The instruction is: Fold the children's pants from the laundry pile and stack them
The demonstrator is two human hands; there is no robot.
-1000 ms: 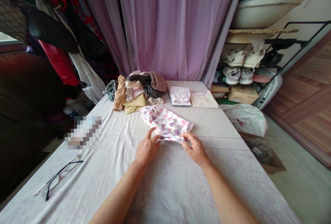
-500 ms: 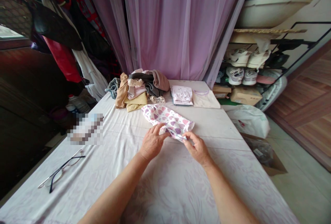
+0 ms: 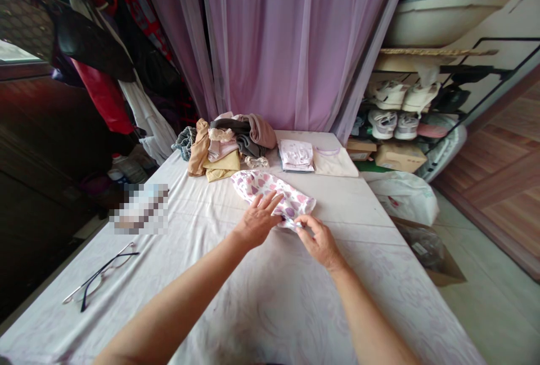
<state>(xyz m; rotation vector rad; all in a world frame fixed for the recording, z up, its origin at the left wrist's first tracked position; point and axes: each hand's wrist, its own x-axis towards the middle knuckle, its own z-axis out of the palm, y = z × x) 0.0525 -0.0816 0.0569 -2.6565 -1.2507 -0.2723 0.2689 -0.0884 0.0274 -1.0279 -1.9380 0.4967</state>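
A white garment with pink and purple hearts (image 3: 294,200) lies on the bed-like surface in front of me; its exact kind does not show. Above its near left part is my left hand (image 3: 259,223), fingers stretched out and spread, the thumb close to or touching the cloth. My right hand (image 3: 316,237) pinches the near right edge of the garment between thumb and forefinger. Behind it sits a heap of mixed clothes (image 3: 230,140). To the right of that heap are a folded light printed garment (image 3: 296,155) and a cream garment with a lilac neckline (image 3: 336,162).
Glasses (image 3: 101,276) rest at the left on the pale sheet (image 3: 177,258), near a blurred-out object (image 3: 141,207). A purple curtain (image 3: 287,44) hangs behind. On the right are shoes (image 3: 383,123) on a rack, a white plastic bag (image 3: 405,196) and a cardboard box (image 3: 447,269).
My left hand has opened its fingers and shifted slightly right and up over the garment. My right hand keeps its pinch in nearly the same place.
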